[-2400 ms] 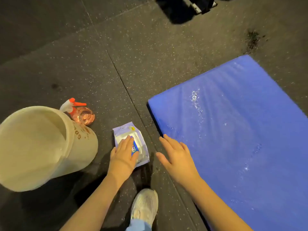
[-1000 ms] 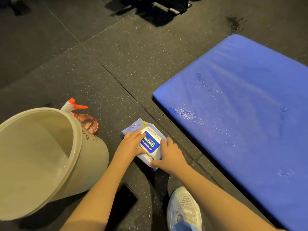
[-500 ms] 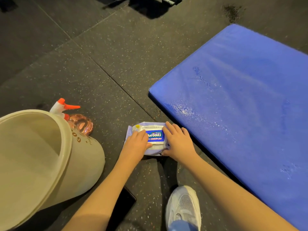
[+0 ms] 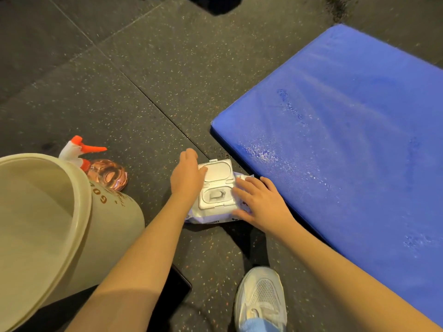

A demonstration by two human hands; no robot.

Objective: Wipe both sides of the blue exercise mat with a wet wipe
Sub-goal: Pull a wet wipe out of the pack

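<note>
White soft wet-wipe pack point(image 4: 208, 218) beside blue padded mat point(image 4: 347, 140), mat cut off right. Left hand point(image 4: 185, 180) hides pack's left end; I can't tell grip. Right hand point(image 4: 261, 202), fingers straight, presses right end. Long axis crosswise, lid point(image 4: 217, 172) flipped away.

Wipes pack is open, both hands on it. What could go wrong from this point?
1. The right hand only presses one side of the wipes pack; pulling a wipe through the small opening may lift the pack or drag out several.
2. The phone lies on the floor under the left forearm, beside the bucket; it could be knocked or stepped on.
</note>
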